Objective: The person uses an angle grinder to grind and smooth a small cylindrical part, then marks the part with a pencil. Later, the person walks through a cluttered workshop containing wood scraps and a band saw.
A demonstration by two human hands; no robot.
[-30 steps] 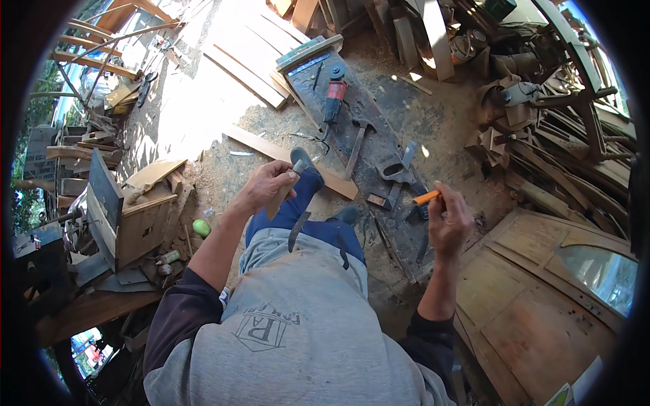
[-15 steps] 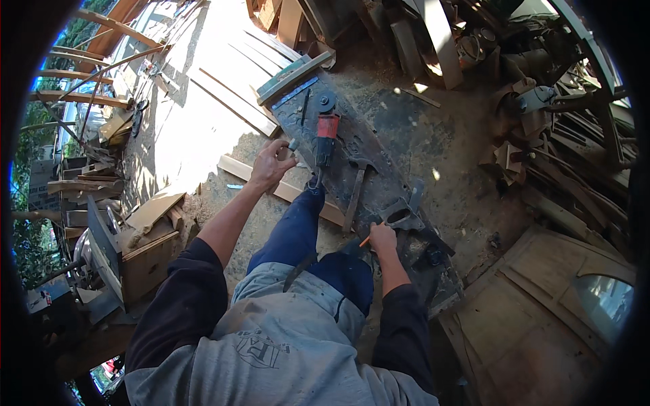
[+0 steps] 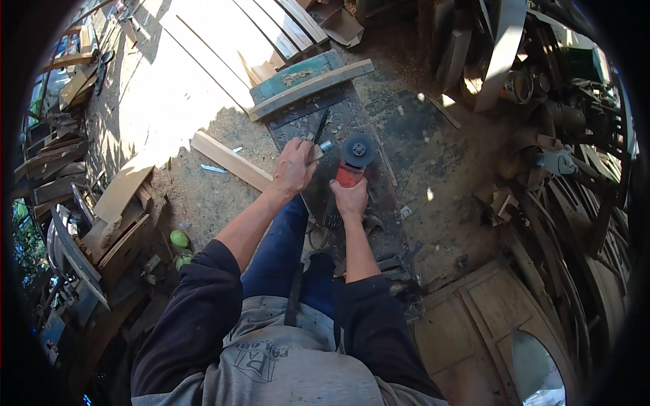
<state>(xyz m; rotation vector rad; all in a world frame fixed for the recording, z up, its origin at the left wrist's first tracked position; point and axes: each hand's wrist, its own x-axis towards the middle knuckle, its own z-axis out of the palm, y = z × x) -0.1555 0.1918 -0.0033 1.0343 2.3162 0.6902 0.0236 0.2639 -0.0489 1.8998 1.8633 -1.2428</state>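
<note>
Spotter: Calling it from up top! What are you gripping on the right?

Me: The fingers of my right hand [image 3: 351, 201] are closing firmly around the red body of the angle grinder [image 3: 350, 177], and its grey disc [image 3: 359, 149] is pointing away from me, over the dark bench [image 3: 291, 130]. Whether the tool is touching the bench, I can't tell.

Spotter: And over on the left?

Me: My left hand [image 3: 293, 168] is pinching a small wooden piece [image 3: 315, 155], its fingers bent around it. A grey tip [image 3: 326, 145] is sticking out toward the disc, near it but apart.

Spotter: What's lying ahead of you?

Me: A thin dark strip [image 3: 321, 125] is lying just beyond my left fingers. Farther up, a wooden bar [image 3: 311, 89] is stretching across the bench's far end, with a teal board [image 3: 298, 74] sitting right behind it.

Spotter: And around the sides?

Me: On my left, a pale plank [image 3: 230, 160] is resting on the ground, slanting toward my left wrist, and two green fruits [image 3: 179, 238] are lying near my left elbow. Down to my right, a wooden door [image 3: 487, 311] is showing its curved glass pane [image 3: 535, 369].
</note>
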